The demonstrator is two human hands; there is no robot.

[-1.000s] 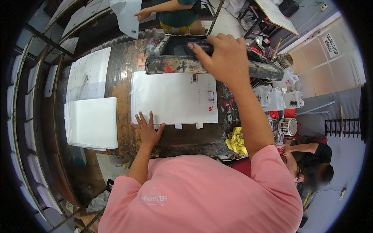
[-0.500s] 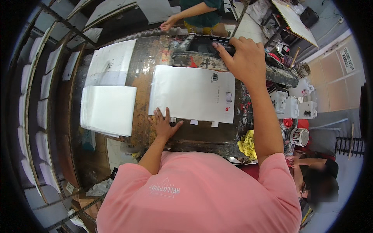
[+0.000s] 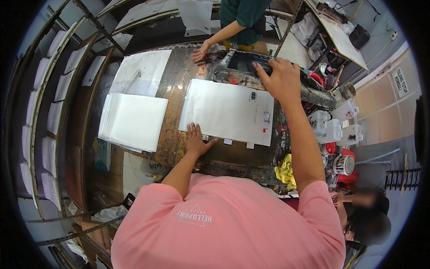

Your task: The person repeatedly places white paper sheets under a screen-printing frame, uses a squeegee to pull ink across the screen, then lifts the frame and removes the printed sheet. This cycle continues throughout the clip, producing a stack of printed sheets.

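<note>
Sheet (image 3: 224,105) lies on the table (image 3: 176,85), right of a paper stack (image 3: 132,122). Left hand (image 3: 196,140) rests palm down at the sheet's near-left edge, fingers spread wide; beyond the sheet, the frame (image 3: 250,81) is held by the right hand (image 3: 283,81), near rail under the palm.

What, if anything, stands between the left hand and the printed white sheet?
Nothing visible. The left hand has fingertips on the near edge of the white sheet. The stained frame, in the right hand, is at the far edge, not between.
</note>
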